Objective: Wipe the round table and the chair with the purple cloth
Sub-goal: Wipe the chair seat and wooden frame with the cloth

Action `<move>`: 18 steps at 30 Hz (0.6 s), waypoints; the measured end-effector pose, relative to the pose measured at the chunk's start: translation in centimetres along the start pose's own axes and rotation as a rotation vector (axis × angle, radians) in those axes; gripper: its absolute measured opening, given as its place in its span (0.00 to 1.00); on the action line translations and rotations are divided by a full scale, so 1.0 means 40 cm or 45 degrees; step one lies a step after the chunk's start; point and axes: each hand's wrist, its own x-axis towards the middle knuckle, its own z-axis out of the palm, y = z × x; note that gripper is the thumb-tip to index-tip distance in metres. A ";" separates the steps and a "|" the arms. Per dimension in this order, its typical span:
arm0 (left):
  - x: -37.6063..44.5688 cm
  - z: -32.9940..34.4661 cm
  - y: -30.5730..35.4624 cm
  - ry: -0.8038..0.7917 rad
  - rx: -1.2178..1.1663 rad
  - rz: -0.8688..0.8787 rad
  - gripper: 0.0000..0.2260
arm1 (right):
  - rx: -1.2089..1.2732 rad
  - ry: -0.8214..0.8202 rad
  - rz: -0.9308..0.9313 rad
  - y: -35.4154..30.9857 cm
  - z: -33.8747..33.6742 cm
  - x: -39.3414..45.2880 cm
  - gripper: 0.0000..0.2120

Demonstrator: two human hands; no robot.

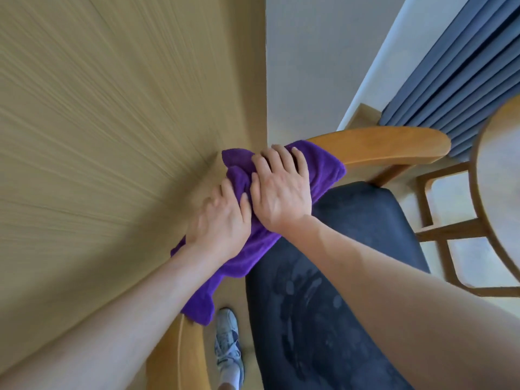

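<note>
Both hands are on the cloth (247,235) now, and this looks like the chair (351,277) half of the job. The cloth is draped over the chair's top rail, the curved wooden back that runs from under the hands out to the far arm (380,146).

Left hand (219,223) sits nearer the wall (112,122), fingers bent and bunching a fold of cloth, thumb pressed into it. Right hand (281,187) lies just beside it, touching, fingers spread and curled over the cloth, pressing it down onto the rail.

The cloth's long axis runs on a diagonal: one end hangs below the left wrist toward the near arm (174,356) and the shoe (228,344), the other points up past the right fingertips toward the far arm. It's rumpled between the hands, flatter beyond the right one.

The dark seat (337,319) below the right forearm shows damp-looking streaks, so I'd judge it already wiped. The table (501,178) sits well off to the right of the right hand; whether it's been wiped, I can't tell.

Next move, I'd say: slide the cloth along the rail toward the far arm, keeping the fabric wrapped over the wood's curve.
</note>
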 end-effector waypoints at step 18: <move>-0.021 -0.038 -0.116 -0.433 -0.523 -0.146 0.25 | 0.166 -0.149 -0.142 0.013 -0.044 -0.029 0.20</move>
